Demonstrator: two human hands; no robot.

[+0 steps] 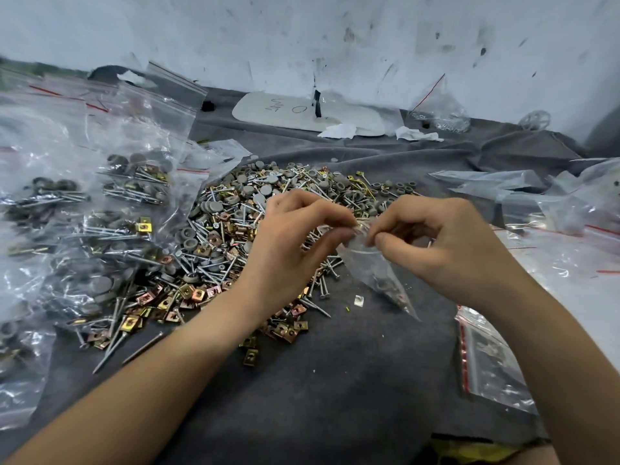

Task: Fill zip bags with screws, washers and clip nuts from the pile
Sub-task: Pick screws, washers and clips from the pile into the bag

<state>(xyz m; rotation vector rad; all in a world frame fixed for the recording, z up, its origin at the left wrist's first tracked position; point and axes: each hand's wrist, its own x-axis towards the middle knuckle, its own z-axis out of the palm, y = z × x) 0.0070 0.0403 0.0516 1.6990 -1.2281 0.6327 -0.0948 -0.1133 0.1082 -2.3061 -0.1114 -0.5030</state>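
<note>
Both pinch zip bag (377, 268), probably mouth, with fingers (347, 233): left hand (288, 243), right hand (449, 253). Grey cloth (335, 380), scuffed wall (335, 35).

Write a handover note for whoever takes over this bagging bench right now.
Left hand and right hand: both pinch the mouth of one small zip bag, which already holds some parts.
Pile of screws, washers and clip nuts: ahead on the grey cloth.
Done: filled bags heaped at left.
Left: finish this bag; empty bags wait at right; much pile unbagged.
</note>
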